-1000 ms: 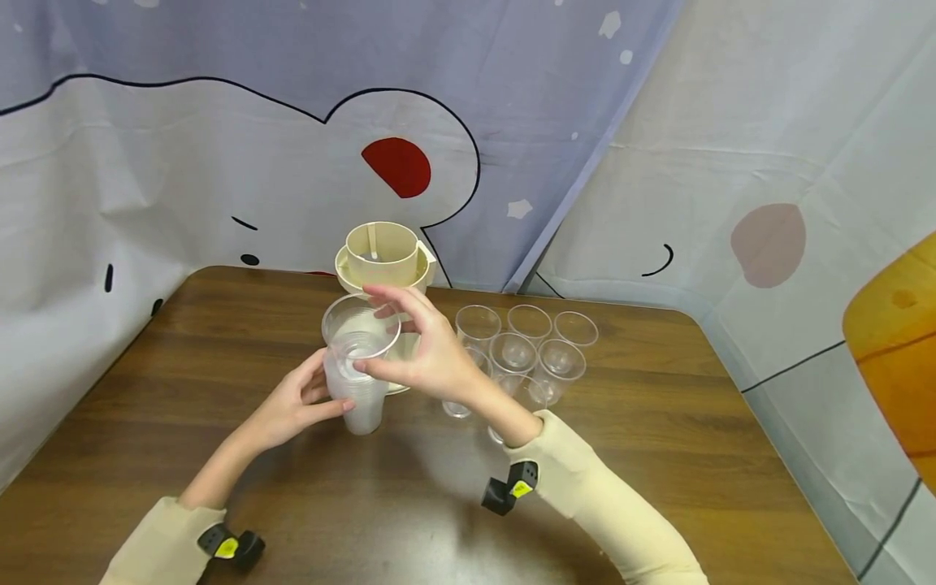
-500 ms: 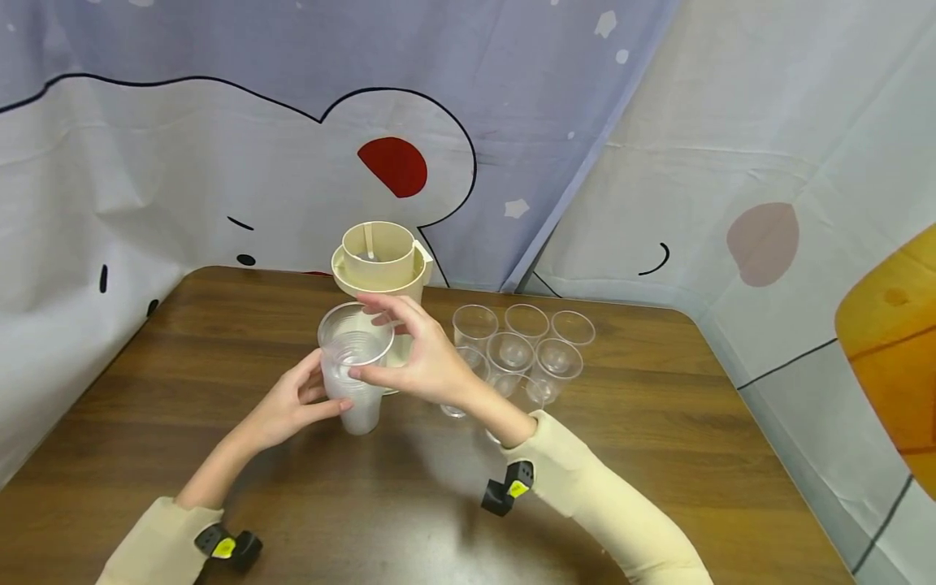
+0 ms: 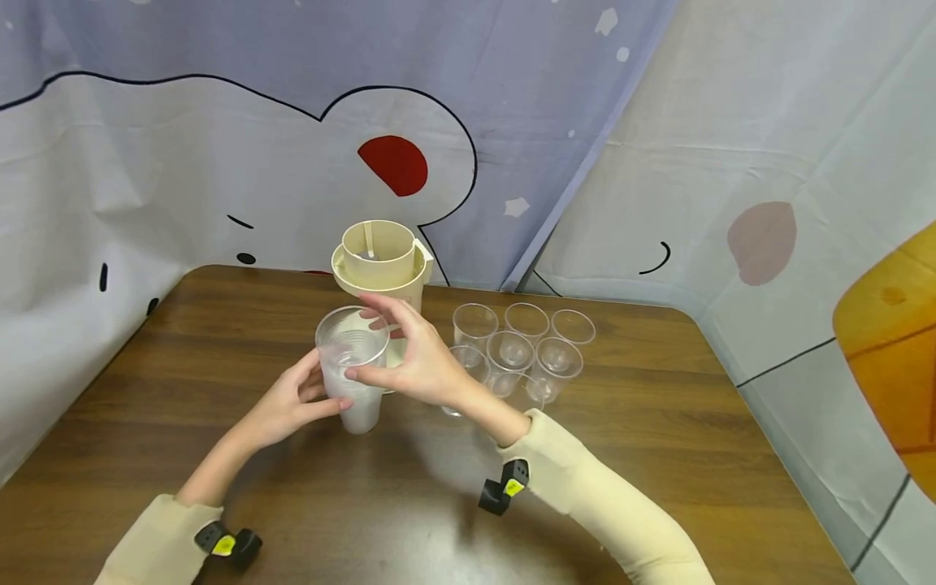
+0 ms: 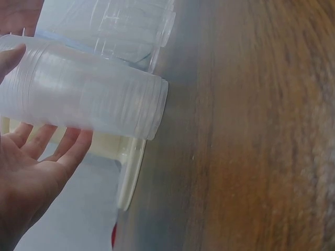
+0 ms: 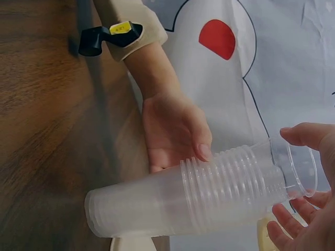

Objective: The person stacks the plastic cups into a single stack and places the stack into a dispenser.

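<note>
A stack of clear plastic cups (image 3: pixel 360 413) stands nearly upright above the table's middle left in the head view. My left hand (image 3: pixel 287 408) grips its side, thumb in front and fingers behind. In the left wrist view, the fingers of my left hand (image 4: pixel 44 172) curl along the stack (image 4: pixel 104 97). The uppermost plastic cup (image 5: pixel 287 172) sits partly inside the stack and sticks out above the other rims. My right hand (image 3: pixel 417 357) holds that cup near its rim, thumb on the near side and fingers on the far side.
Behind the stack stands a cream-coloured appliance (image 3: pixel 380 280) with a round open top. Several clear plastic cups (image 3: pixel 512 353) stand upright in a group right of my hands, some partly hidden by my right wrist. All rest on a brown wooden table (image 3: pixel 658 455).
The uppermost cup has come down a little into the stack, with my right hand lowering alongside it. My left hand keeps its grip and has hardly moved.
</note>
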Demonstrator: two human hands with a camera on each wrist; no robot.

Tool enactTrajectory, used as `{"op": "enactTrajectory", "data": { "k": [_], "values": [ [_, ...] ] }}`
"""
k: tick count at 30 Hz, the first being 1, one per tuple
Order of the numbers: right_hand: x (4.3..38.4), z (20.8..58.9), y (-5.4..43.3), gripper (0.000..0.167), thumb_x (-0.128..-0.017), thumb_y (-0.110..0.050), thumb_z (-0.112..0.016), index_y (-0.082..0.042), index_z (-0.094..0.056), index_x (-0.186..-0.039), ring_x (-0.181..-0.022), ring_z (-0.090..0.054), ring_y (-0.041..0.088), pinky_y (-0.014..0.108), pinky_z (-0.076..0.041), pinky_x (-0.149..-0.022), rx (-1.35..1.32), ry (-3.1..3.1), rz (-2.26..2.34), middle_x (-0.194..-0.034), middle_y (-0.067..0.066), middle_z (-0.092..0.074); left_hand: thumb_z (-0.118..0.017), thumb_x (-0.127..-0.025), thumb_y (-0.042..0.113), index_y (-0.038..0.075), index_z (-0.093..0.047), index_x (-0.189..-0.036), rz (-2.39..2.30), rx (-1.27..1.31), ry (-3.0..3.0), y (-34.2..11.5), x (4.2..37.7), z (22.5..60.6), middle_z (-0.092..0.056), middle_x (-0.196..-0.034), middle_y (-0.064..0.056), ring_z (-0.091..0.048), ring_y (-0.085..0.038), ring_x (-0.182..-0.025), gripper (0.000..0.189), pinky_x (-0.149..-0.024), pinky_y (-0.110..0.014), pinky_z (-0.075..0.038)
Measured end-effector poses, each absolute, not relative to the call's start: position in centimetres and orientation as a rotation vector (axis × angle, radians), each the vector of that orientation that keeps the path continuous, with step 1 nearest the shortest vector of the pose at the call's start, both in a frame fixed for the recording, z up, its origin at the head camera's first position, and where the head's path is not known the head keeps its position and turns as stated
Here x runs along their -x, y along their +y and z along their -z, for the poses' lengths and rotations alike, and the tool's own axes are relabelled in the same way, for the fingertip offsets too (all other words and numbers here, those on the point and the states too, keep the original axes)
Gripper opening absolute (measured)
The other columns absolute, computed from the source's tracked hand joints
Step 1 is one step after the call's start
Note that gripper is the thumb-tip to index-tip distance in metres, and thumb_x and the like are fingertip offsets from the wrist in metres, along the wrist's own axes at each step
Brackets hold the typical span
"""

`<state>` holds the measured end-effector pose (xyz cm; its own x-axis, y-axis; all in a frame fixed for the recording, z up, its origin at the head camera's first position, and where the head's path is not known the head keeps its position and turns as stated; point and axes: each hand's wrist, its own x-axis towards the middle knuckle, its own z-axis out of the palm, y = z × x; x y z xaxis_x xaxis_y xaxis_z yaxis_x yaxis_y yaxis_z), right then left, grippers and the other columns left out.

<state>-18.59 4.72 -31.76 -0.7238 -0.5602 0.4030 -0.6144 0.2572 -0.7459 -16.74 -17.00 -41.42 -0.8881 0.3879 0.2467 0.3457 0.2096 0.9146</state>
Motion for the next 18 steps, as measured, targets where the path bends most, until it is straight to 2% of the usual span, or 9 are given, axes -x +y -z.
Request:
{"op": "enactTrajectory", "data": {
  "k": [10,18],
  "values": [
    [18.79,32.31,4.54,0.073,-0.072,-0.015,-0.082,-0.010,-0.048,-0.136,-0.113,-0.056,0.020,0.025,-0.048,-0.094,-1.110,-2.499,-1.465,-0.129,0.007,-0.057,-0.069,-0.086,0.003,-0.002,-0.030,-0.143,-1.823,-0.737,2.401,-16.94,16.75,41.37,-0.045,-0.134,-0.021,-0.056,0.006,-0.109,0.069,-0.090,-0.018,-0.050],
    [18.91,32.81,4.35,0.072,-0.072,-0.016,-0.081,-0.009,-0.048,-0.136,-0.116,-0.054,0.021,0.028,-0.048,-0.094,-1.094,-2.519,-1.464,-0.131,0.010,-0.056,-0.070,-0.085,0.002,-0.003,-0.031,-0.141,-1.822,-0.728,2.406,-16.93,16.79,41.44,-0.046,-0.133,-0.022,-0.055,0.007,-0.108,0.068,-0.090,-0.018,-0.050]
  ]
}}
